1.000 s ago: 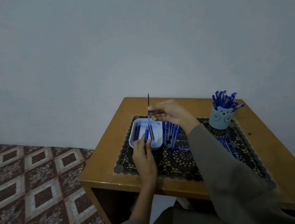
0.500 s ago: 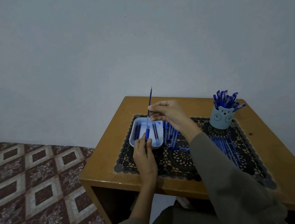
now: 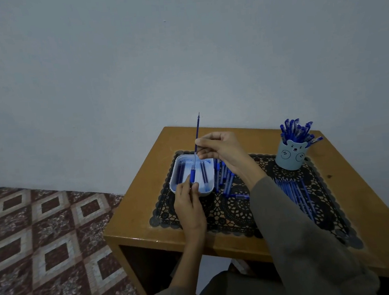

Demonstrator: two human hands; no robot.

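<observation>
Pinches a thin blue refill (image 3: 197, 129) with the right hand (image 3: 222, 149), thumb and forefinger clamped on its middle, the other fingers curled beside them. Holds it nearly upright, tip toward the wall, above the far half of a pale tray (image 3: 173, 172). Grips a pen barrel (image 3: 193, 175) with the left hand (image 3: 189, 204), fingers clamped round its lower end, just over the tray's near rim. Sets refill and barrel in one line, the refill's lower end at the barrel's mouth; cannot tell how far inside.

In the tray, a few spare refills (image 3: 204, 172) lying flat. Just right of the tray, loose blue pens (image 3: 225, 180) on a black lace mat (image 3: 236, 212), partly behind the right forearm. Further right on the same mat, a second row of pens (image 3: 296, 190). Near the far right corner of the wooden surface (image 3: 142, 206), a bear-faced cup (image 3: 292, 156), upright, full of capped pens (image 3: 295, 130). Left of the surface, patterned floor tiles (image 3: 55, 230).
</observation>
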